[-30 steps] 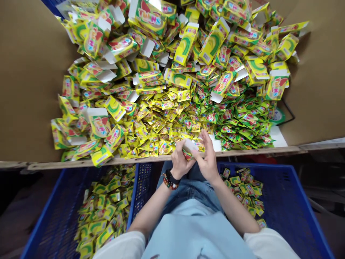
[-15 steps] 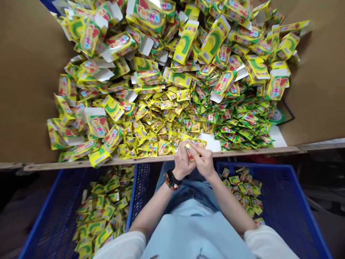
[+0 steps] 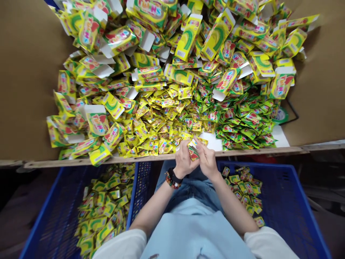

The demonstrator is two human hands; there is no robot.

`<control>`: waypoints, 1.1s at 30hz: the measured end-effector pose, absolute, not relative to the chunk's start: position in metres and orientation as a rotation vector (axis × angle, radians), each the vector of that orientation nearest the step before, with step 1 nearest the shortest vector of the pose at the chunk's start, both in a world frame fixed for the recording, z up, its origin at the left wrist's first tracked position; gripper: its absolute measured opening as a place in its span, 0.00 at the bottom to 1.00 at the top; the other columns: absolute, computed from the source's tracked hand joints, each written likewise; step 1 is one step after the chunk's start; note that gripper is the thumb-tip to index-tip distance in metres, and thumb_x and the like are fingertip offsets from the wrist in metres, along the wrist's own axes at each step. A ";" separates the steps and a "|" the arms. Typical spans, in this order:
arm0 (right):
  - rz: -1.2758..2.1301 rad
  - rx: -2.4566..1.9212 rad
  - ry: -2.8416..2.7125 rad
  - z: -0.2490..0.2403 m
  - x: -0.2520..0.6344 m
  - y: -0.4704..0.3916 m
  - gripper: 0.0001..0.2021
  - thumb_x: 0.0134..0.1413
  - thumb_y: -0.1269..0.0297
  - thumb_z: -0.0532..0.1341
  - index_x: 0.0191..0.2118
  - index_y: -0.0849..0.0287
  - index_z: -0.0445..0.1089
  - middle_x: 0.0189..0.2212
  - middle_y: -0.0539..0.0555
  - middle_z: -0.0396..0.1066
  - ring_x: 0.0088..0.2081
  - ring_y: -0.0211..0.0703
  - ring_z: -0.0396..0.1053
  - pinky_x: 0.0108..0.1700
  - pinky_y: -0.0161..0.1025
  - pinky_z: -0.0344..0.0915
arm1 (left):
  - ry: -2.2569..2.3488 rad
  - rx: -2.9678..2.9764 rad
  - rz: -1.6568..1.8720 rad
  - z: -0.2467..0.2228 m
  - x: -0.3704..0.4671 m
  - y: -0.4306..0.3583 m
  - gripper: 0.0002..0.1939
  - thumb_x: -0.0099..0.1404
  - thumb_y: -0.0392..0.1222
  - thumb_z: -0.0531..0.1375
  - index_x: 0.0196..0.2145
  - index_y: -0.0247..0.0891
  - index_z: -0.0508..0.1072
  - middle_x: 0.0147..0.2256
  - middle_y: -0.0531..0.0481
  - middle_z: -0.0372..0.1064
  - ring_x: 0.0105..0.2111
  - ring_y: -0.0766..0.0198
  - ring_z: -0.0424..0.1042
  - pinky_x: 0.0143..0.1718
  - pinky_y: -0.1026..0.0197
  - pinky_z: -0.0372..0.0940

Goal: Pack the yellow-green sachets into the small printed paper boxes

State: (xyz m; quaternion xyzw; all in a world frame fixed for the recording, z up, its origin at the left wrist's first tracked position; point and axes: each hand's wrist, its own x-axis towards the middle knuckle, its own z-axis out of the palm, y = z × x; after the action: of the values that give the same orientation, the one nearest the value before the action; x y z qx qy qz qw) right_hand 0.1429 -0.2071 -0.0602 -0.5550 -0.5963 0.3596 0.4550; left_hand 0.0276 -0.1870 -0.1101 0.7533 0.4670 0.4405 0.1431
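Between my two hands, just over the table's front edge, is a small printed candy box (image 3: 193, 152), partly covered by fingers. My left hand (image 3: 184, 159), with a dark band and beads at the wrist, is closed around the box from the left. From the right, my right hand (image 3: 207, 159) is closed on it too, thumb and fingers near its upper end. Just beyond the hands lie yellow candy sachets (image 3: 159, 124) in a loose heap. Green sachets (image 3: 245, 124) are piled to their right on a white surface (image 3: 212, 141).
Open-flapped candy boxes (image 3: 185, 39) are heaped at the back and left. Brown cardboard walls (image 3: 24, 82) flank the table, whose wooden edge (image 3: 151, 159) runs across the front. Below stand a left blue crate (image 3: 51, 201) and a right blue crate (image 3: 283, 194), both holding small boxes.
My hands have tilted the box and shifted slightly right, so more of its printed face shows. My right fingers have moved up at its top end. The view has shifted a little.
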 end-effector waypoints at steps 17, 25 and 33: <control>0.499 -1.452 -1.980 -0.051 0.139 -0.211 0.24 0.67 0.59 0.50 0.65 0.59 0.60 0.45 0.62 0.79 0.42 0.48 0.77 0.46 0.41 0.72 | 1.336 2.127 1.312 -0.117 0.025 -0.188 0.22 0.70 0.49 0.44 0.58 0.39 0.53 0.45 0.37 0.67 0.43 0.52 0.73 0.40 0.50 0.69; 0.479 -1.347 -2.063 -0.056 0.151 -0.212 0.22 0.68 0.61 0.50 0.64 0.57 0.62 0.38 0.59 0.79 0.37 0.46 0.77 0.41 0.40 0.72 | 1.250 2.122 1.314 -0.119 0.022 -0.187 0.21 0.69 0.48 0.46 0.56 0.37 0.57 0.44 0.36 0.67 0.42 0.49 0.72 0.40 0.49 0.69; 0.443 -1.384 -1.998 -0.054 0.166 -0.230 0.21 0.68 0.62 0.48 0.61 0.57 0.67 0.43 0.62 0.79 0.39 0.47 0.78 0.40 0.39 0.73 | 1.051 2.255 1.221 -0.097 0.021 -0.187 0.26 0.65 0.53 0.54 0.56 0.35 0.60 0.46 0.36 0.66 0.48 0.49 0.69 0.47 0.47 0.68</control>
State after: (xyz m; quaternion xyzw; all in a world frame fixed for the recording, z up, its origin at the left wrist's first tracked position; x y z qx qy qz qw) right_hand 0.1664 -0.2303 -0.0545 -0.5289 -0.7637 0.1692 0.3293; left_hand 0.0207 -0.1874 -0.0974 0.7998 0.3729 0.4330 0.1838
